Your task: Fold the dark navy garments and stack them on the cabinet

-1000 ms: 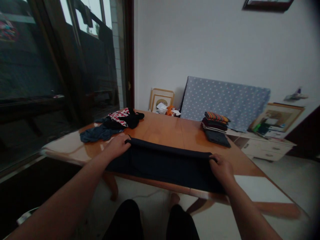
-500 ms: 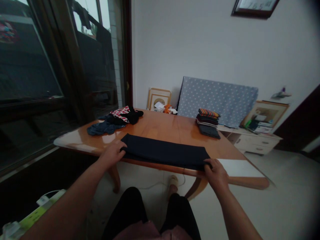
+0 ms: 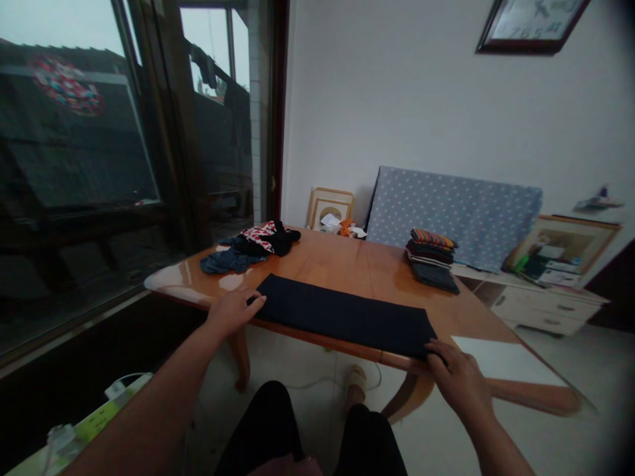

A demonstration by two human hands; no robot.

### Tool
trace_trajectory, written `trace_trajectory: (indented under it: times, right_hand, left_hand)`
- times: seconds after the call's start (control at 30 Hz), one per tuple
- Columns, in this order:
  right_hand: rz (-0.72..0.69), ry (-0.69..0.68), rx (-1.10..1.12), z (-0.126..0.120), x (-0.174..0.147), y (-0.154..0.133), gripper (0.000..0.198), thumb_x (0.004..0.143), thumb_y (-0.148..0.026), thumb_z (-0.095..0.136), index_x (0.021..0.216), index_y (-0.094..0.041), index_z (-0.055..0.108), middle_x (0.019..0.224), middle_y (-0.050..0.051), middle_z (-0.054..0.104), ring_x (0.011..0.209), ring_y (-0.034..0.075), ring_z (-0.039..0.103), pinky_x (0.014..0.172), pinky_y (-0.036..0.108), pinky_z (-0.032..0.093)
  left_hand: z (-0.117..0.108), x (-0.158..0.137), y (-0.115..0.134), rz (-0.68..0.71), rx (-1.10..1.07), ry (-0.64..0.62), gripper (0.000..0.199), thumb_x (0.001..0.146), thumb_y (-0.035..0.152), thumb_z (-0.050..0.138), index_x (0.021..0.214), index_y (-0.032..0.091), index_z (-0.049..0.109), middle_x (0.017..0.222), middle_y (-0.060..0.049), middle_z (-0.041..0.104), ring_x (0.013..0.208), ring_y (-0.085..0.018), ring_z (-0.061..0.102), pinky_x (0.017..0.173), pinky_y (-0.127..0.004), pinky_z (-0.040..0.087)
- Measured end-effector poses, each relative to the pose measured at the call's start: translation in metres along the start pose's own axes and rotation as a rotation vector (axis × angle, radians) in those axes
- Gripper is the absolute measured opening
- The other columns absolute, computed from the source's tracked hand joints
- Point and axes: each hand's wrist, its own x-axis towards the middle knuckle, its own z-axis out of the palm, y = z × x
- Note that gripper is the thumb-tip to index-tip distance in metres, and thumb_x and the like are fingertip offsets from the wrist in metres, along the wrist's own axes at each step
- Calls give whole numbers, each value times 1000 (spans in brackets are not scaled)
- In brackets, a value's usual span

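Note:
A dark navy garment (image 3: pixel 342 314), folded into a long flat strip, lies along the near edge of the wooden table (image 3: pixel 337 258). My left hand (image 3: pixel 233 314) is at the strip's left end, thumb and fingers closed on its edge. At the near right corner, my right hand (image 3: pixel 461 377) grips the cloth between thumb and fingers. The fingertips of both hands are partly hidden by the fabric. Which kind of garment it is, I cannot tell.
Crumpled clothes (image 3: pixel 248 248) lie at the table's far left. A stack of folded clothes (image 3: pixel 431 261) stands toward the right. A white sheet (image 3: pixel 506 360) covers part of the right end. Beyond are a dotted cloth (image 3: pixel 456 205) and a white cabinet (image 3: pixel 540 304).
The view has shifted, so everything appears lower and farther right. The garment looks flatter along its near edge. Both hands remain at its two ends.

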Motion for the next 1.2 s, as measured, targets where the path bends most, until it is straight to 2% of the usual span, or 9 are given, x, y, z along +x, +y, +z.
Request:
trace_trajectory:
  times: [0.1, 0.3, 0.43, 0.53, 0.67, 0.8, 0.9, 1.03, 1.2]
  right_hand:
    - [36, 2, 93, -9, 7, 7, 35, 86, -43, 49, 107, -29, 73, 123, 3, 69, 113, 29, 61, 101, 41, 43]
    - [319, 89, 115, -23, 48, 18, 40, 89, -46, 44, 104, -23, 73, 103, 9, 74, 98, 27, 66, 83, 35, 46]
    - [281, 27, 123, -16, 86, 23, 35, 87, -43, 47, 94, -20, 73, 97, 10, 74, 94, 26, 67, 79, 33, 47]
    - [252, -23, 199, -1, 112, 23, 37, 83, -39, 55, 108, -16, 70, 107, 12, 73, 100, 25, 67, 85, 33, 49]
    - [202, -98, 281, 23, 137, 21, 56, 75, -27, 61, 130, -12, 60, 128, 16, 65, 114, 26, 63, 95, 34, 47]
    - [174, -179, 263, 33, 152, 22, 64, 66, -20, 64, 130, -14, 60, 129, 14, 65, 114, 25, 63, 94, 32, 46]
    - [190, -294, 258, 30, 160, 21, 43, 65, -20, 63, 108, -15, 69, 109, 10, 72, 97, 23, 66, 81, 29, 48]
    - [213, -483, 295, 20, 163, 19, 10, 67, -21, 58, 75, -19, 64, 71, 1, 66, 67, 16, 60, 59, 25, 40]
    - [171, -428, 396, 13, 161, 18, 4, 71, -24, 56, 74, -21, 57, 71, 0, 63, 70, 17, 59, 62, 25, 41]
  left_hand:
    - [-2, 12, -4, -52, 65, 58, 45, 95, 54, 39, 99, 24, 74, 105, -8, 71, 100, -26, 64, 87, -36, 46]
    - [13, 63, -7, 70, 127, 61, 37, 89, 42, 50, 114, 23, 69, 118, -11, 68, 112, -30, 60, 100, -41, 43]
    - [33, 99, -3, 192, 132, -61, 46, 80, 36, 58, 124, 23, 66, 131, -11, 64, 123, -31, 55, 107, -42, 38]
    - [42, 120, -2, 228, 141, -149, 54, 77, 32, 59, 129, 21, 63, 136, -12, 62, 125, -31, 55, 107, -41, 39]
    - [44, 142, -3, 174, 121, -307, 66, 73, 36, 62, 137, 22, 59, 139, -15, 60, 122, -34, 58, 100, -42, 43]
    - [36, 159, -5, 143, 137, -382, 63, 66, 37, 63, 128, 26, 65, 130, -12, 65, 119, -34, 59, 97, -43, 44]
    - [33, 170, -8, 143, 162, -423, 44, 64, 38, 62, 105, 26, 72, 112, -9, 70, 108, -33, 61, 88, -41, 46]
    - [37, 179, -13, 200, 41, -487, 27, 60, 36, 60, 82, 21, 65, 92, -5, 67, 90, -27, 61, 75, -33, 45]
    - [42, 182, -17, 103, -188, -652, 32, 60, 38, 64, 87, 22, 62, 86, -1, 67, 84, -24, 63, 68, -29, 46]
